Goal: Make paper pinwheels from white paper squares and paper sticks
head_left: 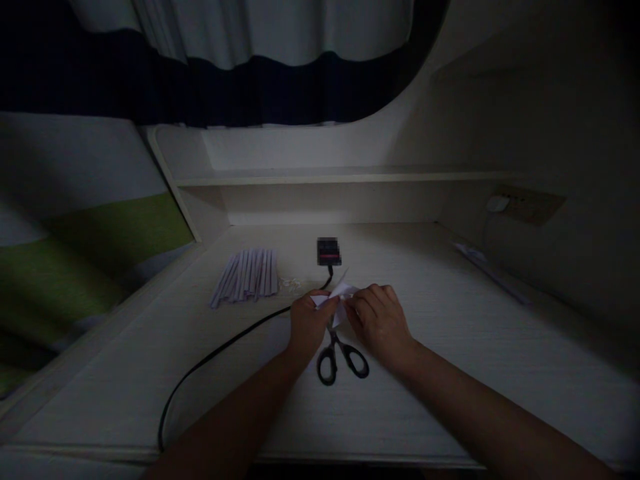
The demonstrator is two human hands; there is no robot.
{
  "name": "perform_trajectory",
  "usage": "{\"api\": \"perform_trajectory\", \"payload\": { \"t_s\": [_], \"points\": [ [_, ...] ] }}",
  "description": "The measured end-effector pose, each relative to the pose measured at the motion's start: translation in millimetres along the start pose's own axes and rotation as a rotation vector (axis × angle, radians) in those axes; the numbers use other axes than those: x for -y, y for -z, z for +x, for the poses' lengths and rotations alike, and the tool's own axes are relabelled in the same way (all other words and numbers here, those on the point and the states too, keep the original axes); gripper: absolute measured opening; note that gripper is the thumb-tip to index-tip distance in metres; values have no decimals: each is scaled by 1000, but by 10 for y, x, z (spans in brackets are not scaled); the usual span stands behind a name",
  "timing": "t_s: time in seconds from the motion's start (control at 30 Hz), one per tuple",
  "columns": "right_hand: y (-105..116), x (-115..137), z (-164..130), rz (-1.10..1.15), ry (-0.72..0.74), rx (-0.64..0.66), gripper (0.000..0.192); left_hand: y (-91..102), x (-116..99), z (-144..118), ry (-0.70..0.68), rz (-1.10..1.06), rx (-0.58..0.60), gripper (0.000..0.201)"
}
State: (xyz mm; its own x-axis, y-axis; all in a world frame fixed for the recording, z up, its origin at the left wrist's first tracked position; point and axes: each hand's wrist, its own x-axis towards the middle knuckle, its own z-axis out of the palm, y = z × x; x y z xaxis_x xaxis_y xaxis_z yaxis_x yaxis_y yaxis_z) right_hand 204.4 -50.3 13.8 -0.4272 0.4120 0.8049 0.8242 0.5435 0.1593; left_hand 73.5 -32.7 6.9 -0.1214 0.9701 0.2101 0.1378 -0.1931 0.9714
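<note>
Between my two hands is a folded piece of white paper (342, 289) with several pointed flaps, held above the desk. My left hand (309, 321) is closed on its left side, thumb on top. My right hand (379, 319) pinches the right side, fingertips meeting the paper near its middle. Just below the hands lies a pair of scissors (334, 353); its black handles face me and its blades are mostly hidden under the paper and hands. Left of my hands is a bundle of thin rolled paper sticks (250, 275), with small pale loops (290, 285) beside it.
A small dark device (329, 251), partly pixelated, lies beyond my hands, and a black cable (220, 349) curves toward the desk's front left. A long, thin paper piece (493, 273) lies at right. Behind is a shelf (330, 177); a plug (497, 204) sits in the wall socket.
</note>
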Motion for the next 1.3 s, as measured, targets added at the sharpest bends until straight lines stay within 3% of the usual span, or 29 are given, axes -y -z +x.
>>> {"api": "perform_trajectory", "payload": {
  "t_s": [0.77, 1.3],
  "points": [
    [-48, 10, -33, -52, 23, 35, 16, -9, 0, 28, 43, -135, 6, 16],
    [-55, 29, -1, -92, 26, 18, 16, 3, 23, 35, 48, -63, 3, 19]
  ]
}}
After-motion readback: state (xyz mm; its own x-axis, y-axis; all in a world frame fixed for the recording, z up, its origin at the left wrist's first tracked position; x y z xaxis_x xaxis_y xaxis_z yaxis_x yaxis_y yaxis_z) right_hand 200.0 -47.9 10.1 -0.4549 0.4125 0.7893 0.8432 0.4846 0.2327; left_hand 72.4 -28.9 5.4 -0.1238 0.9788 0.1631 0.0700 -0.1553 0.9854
